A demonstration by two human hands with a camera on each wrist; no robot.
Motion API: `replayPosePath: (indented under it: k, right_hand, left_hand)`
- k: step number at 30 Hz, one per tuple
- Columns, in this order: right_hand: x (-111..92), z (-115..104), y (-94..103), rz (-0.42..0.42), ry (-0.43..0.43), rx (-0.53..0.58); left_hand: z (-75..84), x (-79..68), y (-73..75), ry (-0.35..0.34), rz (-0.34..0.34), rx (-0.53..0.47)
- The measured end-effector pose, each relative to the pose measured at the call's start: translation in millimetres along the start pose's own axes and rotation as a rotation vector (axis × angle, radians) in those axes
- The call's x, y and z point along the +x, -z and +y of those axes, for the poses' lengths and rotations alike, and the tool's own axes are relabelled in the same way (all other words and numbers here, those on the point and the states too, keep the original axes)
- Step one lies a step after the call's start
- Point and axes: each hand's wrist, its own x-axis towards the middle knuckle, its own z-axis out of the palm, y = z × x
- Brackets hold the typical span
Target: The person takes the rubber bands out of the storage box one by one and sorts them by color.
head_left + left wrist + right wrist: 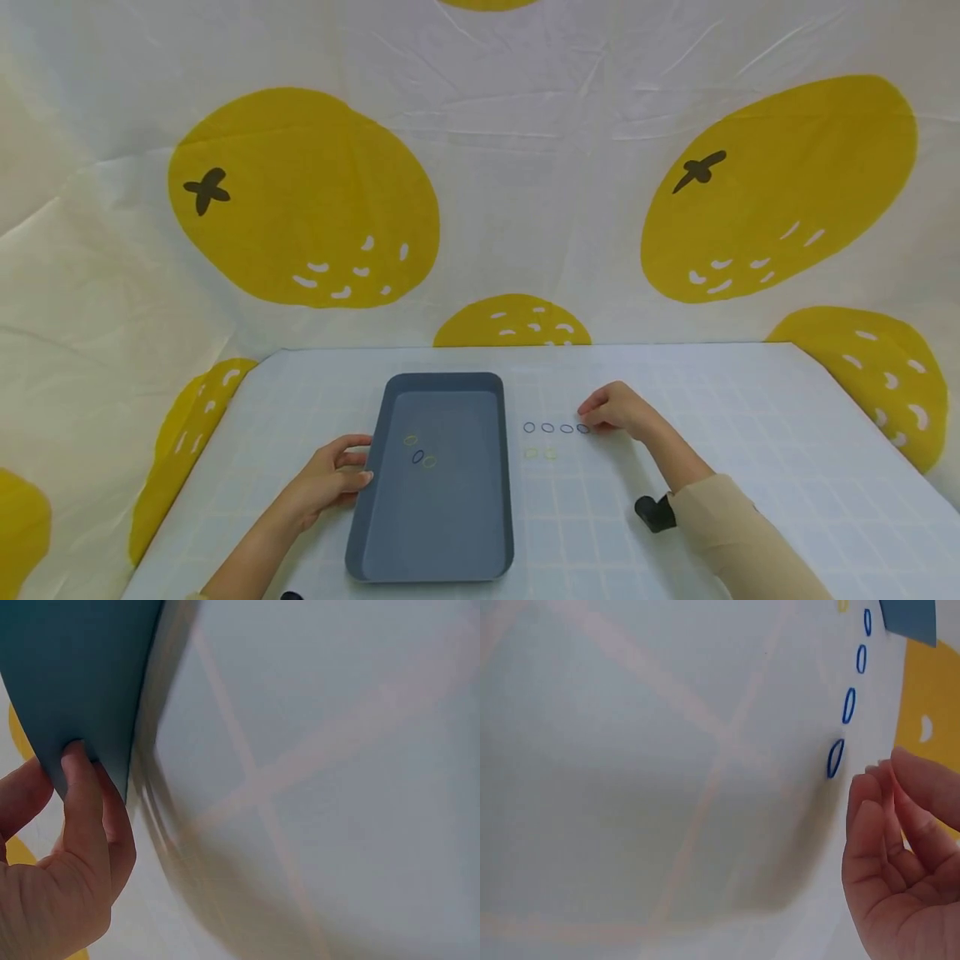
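A grey-blue tray (431, 525) lies on the table, holding two yellow rubber bands (410, 440) and one dark blue rubber band (417, 457). At its left edge, my left hand (330, 477) grips the wall between thumb and fingers. Right of the tray, several blue rubber bands (547, 427) form a row, with two yellow rubber bands (531, 453) in front of it. My right hand (618, 410) is at the row's right end. In the right wrist view its fingertips (864, 784) are bent near the thumb, beside the nearest blue band (835, 758), with nothing seen between them.
The table (750, 417) wears a pale cloth with a faint grid. Behind it hangs a white sheet (540, 183) printed with large yellow fruit. A black strap piece (656, 513) sticks out by the right sleeve (742, 533).
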Motion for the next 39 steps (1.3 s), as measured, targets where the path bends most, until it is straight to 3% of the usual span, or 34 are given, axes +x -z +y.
replayPosePath:
  k: [25, 39]
  right_hand:
    - [5.6, -68.2, -24.2, -0.132, 0.170, 0.100]
    - [5.2, -102.4, -46.8, -0.174, 0.225, 0.145]
  left_hand:
    - [1.9, 0.3, -1.5, 0.006, 0.033, 0.022]
    - [3.1, -1.6, -2.6, -0.008, 0.047, 0.060]
